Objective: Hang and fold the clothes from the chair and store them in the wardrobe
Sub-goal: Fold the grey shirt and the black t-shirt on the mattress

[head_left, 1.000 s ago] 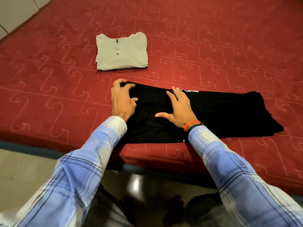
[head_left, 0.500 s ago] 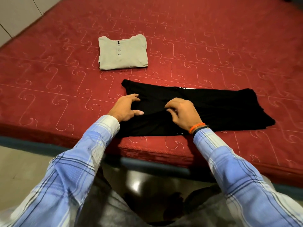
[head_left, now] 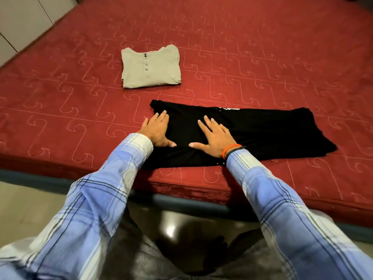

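I see my left hand (head_left: 157, 131) and right hand (head_left: 216, 137) pressing flat, fingers straight, on a half-folded black garment (head_left: 262, 132) near the red bed's (head_left: 60, 98) edge. A grey shirt (head_left: 151, 66) lies folded beyond. Final folds and wardrobe storage remain, I judge.

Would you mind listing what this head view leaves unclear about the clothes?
- Black folded garment: the type is unclear; dark cloth hides folds, and the left hand and right hand cover part.
- White print at its far edge: too small to read.
- Grey folded buttoned shirt: underside hidden on the red quilted mattress.
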### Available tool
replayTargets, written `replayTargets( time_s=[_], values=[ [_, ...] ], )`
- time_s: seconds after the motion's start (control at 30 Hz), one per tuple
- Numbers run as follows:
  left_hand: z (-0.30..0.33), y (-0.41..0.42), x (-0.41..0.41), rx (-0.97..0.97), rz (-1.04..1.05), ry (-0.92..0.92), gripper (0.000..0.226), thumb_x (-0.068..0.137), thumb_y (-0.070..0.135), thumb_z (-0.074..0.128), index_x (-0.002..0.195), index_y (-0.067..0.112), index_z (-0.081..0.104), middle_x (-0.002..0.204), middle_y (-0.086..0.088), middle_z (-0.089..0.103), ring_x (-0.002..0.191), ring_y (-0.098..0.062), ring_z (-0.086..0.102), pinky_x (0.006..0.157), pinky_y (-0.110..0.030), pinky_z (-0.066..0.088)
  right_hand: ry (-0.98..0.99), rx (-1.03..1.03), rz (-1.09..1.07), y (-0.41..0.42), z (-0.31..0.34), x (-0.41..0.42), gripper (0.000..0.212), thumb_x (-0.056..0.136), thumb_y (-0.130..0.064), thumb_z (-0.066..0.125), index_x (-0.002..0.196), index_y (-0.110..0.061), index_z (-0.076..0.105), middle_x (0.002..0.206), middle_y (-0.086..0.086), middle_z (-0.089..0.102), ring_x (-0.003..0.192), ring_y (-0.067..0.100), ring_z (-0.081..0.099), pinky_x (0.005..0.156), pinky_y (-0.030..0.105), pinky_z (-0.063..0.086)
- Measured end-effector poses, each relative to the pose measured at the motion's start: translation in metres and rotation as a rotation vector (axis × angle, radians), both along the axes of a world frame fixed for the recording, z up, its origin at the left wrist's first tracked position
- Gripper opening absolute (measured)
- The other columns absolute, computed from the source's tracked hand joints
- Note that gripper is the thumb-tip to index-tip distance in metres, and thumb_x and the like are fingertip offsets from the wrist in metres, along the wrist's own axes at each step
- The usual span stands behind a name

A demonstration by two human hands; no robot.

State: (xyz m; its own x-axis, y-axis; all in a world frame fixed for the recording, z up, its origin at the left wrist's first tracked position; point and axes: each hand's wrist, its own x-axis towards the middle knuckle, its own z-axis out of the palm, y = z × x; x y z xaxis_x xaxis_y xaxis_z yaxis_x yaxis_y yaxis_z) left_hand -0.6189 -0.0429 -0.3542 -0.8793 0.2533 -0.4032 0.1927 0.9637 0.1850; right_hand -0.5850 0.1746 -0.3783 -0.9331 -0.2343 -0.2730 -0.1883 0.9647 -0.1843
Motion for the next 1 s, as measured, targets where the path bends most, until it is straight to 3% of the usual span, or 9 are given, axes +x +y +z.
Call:
replayTargets(
  time_s=[0.17,0.27,0.4,0.53,0.73,1.0],
  values=[
    [-0.002,-0.009,0.000,0.081,0.016,-0.087,0.116,0.080,0.046,0.074,0.156,0.014,-0.006,0.162,0.005,-0.018,0.150,-0.020,-0.010,0.118,-0.056,0.000,0.020,-0.034,-0.009,0.003,-0.005,0.001,0.096,0.084,-0.078,0.038,0.157,-0.026,0.003,0.164,0.001,-0.006,0.151,0.019,-0.005,0.121,0.041,0.001],
    [0.001,0.001,0.002,0.052,0.067,-0.045,0.112,0.079,0.040,0.077,0.156,0.012,0.001,0.164,0.002,-0.011,0.151,-0.024,-0.007,0.118,-0.056,0.000,0.018,-0.120,-0.033,0.002,0.000,-0.001,0.098,0.083,-0.073,0.048,0.157,-0.021,0.009,0.164,0.004,0.000,0.151,0.020,-0.001,0.122,0.042,0.002],
    [0.012,0.034,0.008,0.002,0.059,0.076,0.087,0.081,0.019,0.072,0.152,0.012,0.023,0.163,-0.011,0.009,0.150,-0.032,0.004,0.120,-0.054,0.006,0.120,-0.385,-0.117,0.010,0.008,0.004,0.085,0.085,-0.059,0.062,0.150,-0.012,0.033,0.158,0.010,0.028,0.148,0.023,0.018,0.121,0.040,0.017],
    [0.013,0.079,0.011,0.173,0.005,0.136,0.075,0.081,0.012,0.063,0.149,0.008,0.033,0.158,-0.016,0.023,0.147,-0.034,0.019,0.120,-0.048,0.018,0.314,-0.467,-0.228,0.033,0.014,0.012,0.058,0.088,-0.044,0.066,0.135,-0.014,0.052,0.135,0.006,0.055,0.128,0.022,0.046,0.107,0.030,0.033],
    [-0.001,0.160,0.022,0.400,-0.046,0.163,0.073,0.090,0.041,0.064,0.148,0.007,0.036,0.158,-0.015,0.026,0.147,-0.030,0.021,0.120,-0.041,0.020,0.404,-0.414,-0.384,0.109,0.018,0.029,0.045,0.087,-0.033,0.067,0.126,-0.013,0.058,0.123,0.006,0.062,0.117,0.024,0.054,0.101,0.034,0.042],
    [-0.011,0.281,0.027,0.404,-0.204,0.248,0.075,0.094,0.051,0.054,0.150,0.008,0.031,0.160,-0.012,0.022,0.149,-0.030,0.012,0.122,-0.042,0.013,0.485,-0.287,-0.721,0.229,0.020,0.049,0.043,0.085,-0.035,0.066,0.122,-0.013,0.060,0.117,0.010,0.064,0.111,0.030,0.058,0.096,0.040,0.046]
  ],
)
